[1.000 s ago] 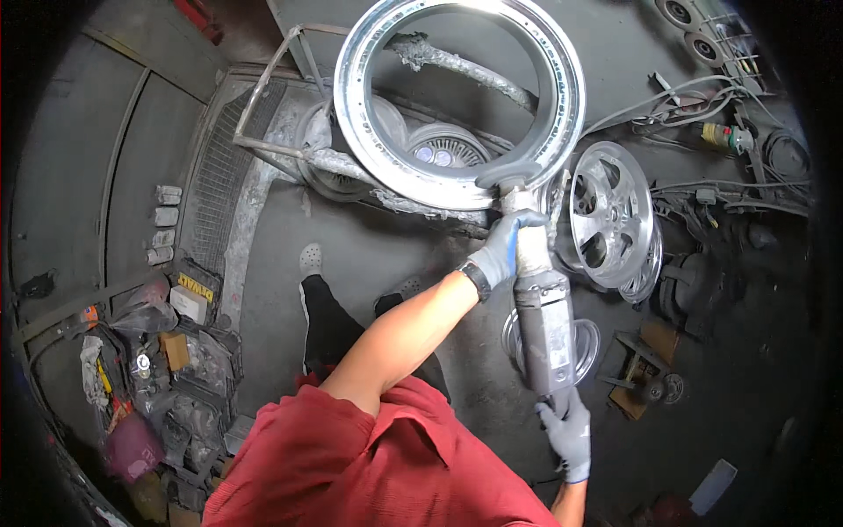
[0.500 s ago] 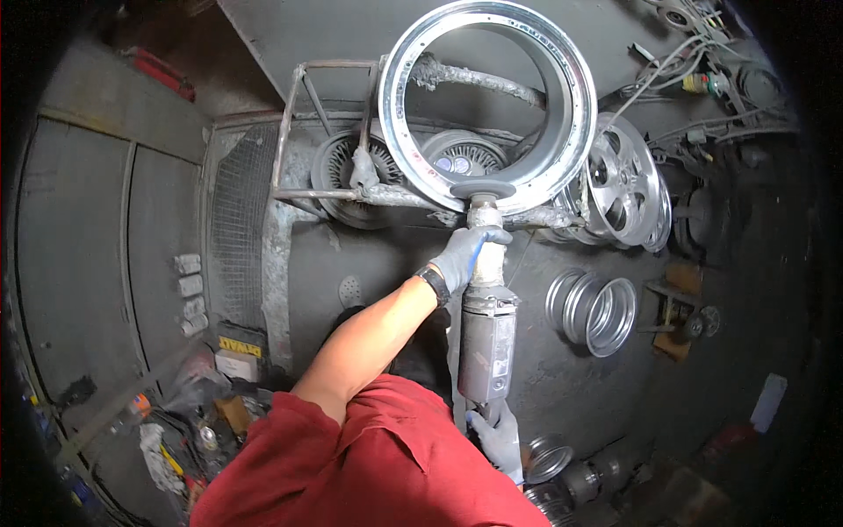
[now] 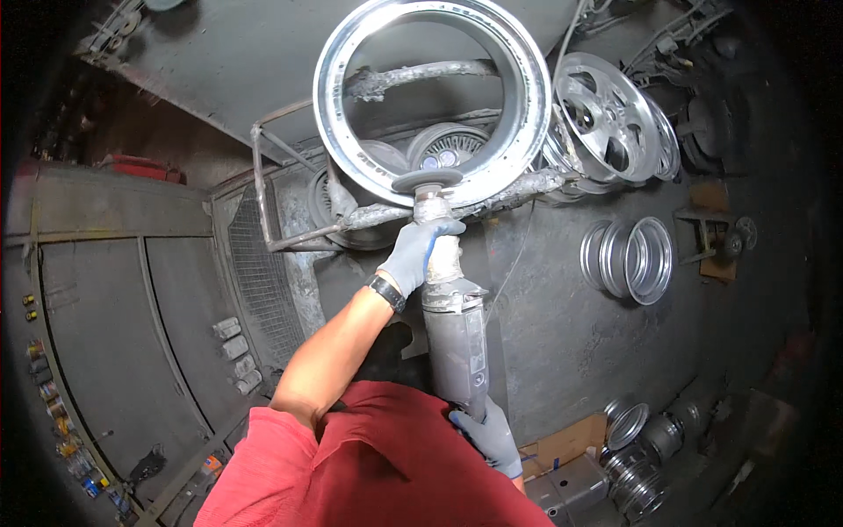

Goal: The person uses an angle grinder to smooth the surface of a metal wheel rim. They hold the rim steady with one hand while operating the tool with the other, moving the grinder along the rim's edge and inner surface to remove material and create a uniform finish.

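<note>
A long grey power grinder [image 3: 452, 351] with a round dark disc [image 3: 427, 181] at its head extends away from my body. My left hand [image 3: 417, 255], in a grey-and-blue glove, is wrapped round its pale, wrapped neck. At the rear end, my right hand [image 3: 492, 436], gloved alike, closes on the handle; its fingers are partly hidden. The disc lies at the lower edge of a shiny metal wheel rim [image 3: 534, 97], overlapping it in view; I cannot tell whether they touch. Behind the rim, a crusted pipe stand [image 3: 386, 215] crosses the view.
Spoked wheels [image 3: 615, 119] lean at the right behind the stand. Bare rims [image 3: 648, 261] sit on the floor to the right, with more rims [image 3: 634, 479] at the lower right beside a cardboard box [image 3: 566, 443]. A wire mesh panel [image 3: 263, 255] and grey cabinets [image 3: 105, 325] stand left.
My view has turned, so the rim and grinder appear further left and the left cabinets show more. Both hands keep their grip, and the disc stays by the rim's lower edge.
</note>
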Action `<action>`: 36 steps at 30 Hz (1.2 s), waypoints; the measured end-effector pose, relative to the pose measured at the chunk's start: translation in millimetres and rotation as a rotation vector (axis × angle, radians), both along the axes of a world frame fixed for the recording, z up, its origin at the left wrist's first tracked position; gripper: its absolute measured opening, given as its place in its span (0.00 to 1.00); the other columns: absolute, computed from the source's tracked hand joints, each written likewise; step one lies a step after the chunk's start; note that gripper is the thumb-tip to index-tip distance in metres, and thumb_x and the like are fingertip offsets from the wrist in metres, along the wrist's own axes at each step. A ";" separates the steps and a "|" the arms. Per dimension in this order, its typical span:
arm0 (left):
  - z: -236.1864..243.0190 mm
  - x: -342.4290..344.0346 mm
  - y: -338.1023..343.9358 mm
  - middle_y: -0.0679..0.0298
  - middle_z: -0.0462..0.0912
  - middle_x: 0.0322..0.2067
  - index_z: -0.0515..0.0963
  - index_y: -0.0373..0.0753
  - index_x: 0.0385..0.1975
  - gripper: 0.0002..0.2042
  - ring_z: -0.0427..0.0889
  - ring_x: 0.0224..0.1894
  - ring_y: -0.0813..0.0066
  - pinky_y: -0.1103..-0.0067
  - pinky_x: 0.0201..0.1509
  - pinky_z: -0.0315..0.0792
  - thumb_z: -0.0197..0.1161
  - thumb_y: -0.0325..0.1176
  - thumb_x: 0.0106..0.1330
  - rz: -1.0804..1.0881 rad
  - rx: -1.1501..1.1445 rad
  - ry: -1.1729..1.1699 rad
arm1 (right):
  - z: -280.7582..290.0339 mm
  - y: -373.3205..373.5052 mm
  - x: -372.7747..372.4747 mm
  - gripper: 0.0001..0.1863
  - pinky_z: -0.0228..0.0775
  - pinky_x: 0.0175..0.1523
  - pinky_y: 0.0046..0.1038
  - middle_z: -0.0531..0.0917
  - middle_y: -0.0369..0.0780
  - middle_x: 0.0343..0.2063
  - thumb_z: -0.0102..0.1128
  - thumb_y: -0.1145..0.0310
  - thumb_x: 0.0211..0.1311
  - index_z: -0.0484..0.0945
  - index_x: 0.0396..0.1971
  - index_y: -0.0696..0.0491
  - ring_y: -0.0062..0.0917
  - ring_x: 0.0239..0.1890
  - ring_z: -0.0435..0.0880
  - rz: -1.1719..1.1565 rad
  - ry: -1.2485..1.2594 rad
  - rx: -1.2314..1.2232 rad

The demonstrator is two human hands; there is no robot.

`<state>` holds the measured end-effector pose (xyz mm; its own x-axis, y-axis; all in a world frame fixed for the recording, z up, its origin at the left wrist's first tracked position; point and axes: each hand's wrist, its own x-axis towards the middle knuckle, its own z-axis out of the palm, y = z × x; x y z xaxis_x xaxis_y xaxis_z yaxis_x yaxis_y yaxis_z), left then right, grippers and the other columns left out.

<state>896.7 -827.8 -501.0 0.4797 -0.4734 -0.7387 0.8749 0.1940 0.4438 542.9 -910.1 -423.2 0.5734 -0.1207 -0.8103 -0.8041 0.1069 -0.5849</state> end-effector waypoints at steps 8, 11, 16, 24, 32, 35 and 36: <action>-16.9 -20.8 -79.1 0.57 0.84 0.33 0.79 0.36 0.43 0.11 0.88 0.32 0.60 0.62 0.36 0.85 0.72 0.30 0.66 0.128 -0.112 0.098 | 18.8 -125.0 2.5 0.26 0.80 0.53 0.39 0.90 0.48 0.44 0.72 0.65 0.63 0.80 0.60 0.57 0.38 0.46 0.91 0.180 0.014 -0.188; -30.7 -27.8 -119.3 0.58 0.85 0.34 0.77 0.38 0.44 0.10 0.87 0.34 0.59 0.61 0.40 0.86 0.71 0.30 0.67 0.188 -0.190 0.016 | 30.8 -192.8 10.7 0.24 0.79 0.55 0.43 0.89 0.55 0.45 0.73 0.62 0.62 0.81 0.55 0.57 0.51 0.50 0.89 0.263 0.041 -0.333; -33.7 -20.3 -199.0 0.58 0.85 0.36 0.77 0.38 0.46 0.11 0.87 0.37 0.60 0.61 0.46 0.85 0.69 0.33 0.69 0.392 -0.471 0.104 | 64.7 -307.5 57.7 0.18 0.79 0.46 0.45 0.88 0.54 0.35 0.74 0.63 0.61 0.79 0.45 0.56 0.54 0.42 0.89 0.463 0.006 -0.543; -14.9 18.8 -288.9 0.56 0.86 0.37 0.78 0.37 0.45 0.10 0.89 0.40 0.54 0.56 0.50 0.86 0.67 0.32 0.68 0.593 -0.765 0.124 | 115.7 -395.8 135.3 0.18 0.76 0.36 0.44 0.85 0.54 0.26 0.72 0.67 0.62 0.78 0.48 0.59 0.53 0.30 0.88 0.624 -0.212 -0.822; -32.7 1.6 -280.0 0.55 0.86 0.36 0.79 0.38 0.44 0.10 0.89 0.38 0.55 0.57 0.49 0.86 0.67 0.34 0.68 0.623 -0.823 0.114 | 116.9 -394.4 132.9 0.19 0.78 0.39 0.40 0.87 0.53 0.30 0.72 0.69 0.61 0.79 0.49 0.61 0.47 0.32 0.90 0.710 -0.116 -0.792; -34.9 -13.7 -252.6 0.54 0.87 0.35 0.79 0.38 0.44 0.10 0.89 0.38 0.55 0.58 0.47 0.86 0.67 0.35 0.69 0.619 -0.765 0.100 | 109.8 -368.4 119.0 0.19 0.78 0.42 0.40 0.88 0.54 0.33 0.73 0.68 0.61 0.80 0.48 0.60 0.50 0.35 0.89 0.685 -0.118 -0.747; -34.3 -18.6 -240.9 0.54 0.87 0.35 0.79 0.37 0.44 0.10 0.89 0.38 0.55 0.58 0.47 0.87 0.67 0.35 0.69 0.610 -0.746 0.074 | 105.5 -359.5 112.5 0.19 0.78 0.43 0.40 0.88 0.54 0.33 0.73 0.68 0.60 0.80 0.48 0.60 0.51 0.36 0.89 0.678 -0.125 -0.739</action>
<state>878.1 -1068.7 -535.2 0.7627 -0.5181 -0.3870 0.5512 0.8339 -0.0301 655.5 -1269.5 -317.7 0.7829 -0.1852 -0.5939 -0.4891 -0.7732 -0.4037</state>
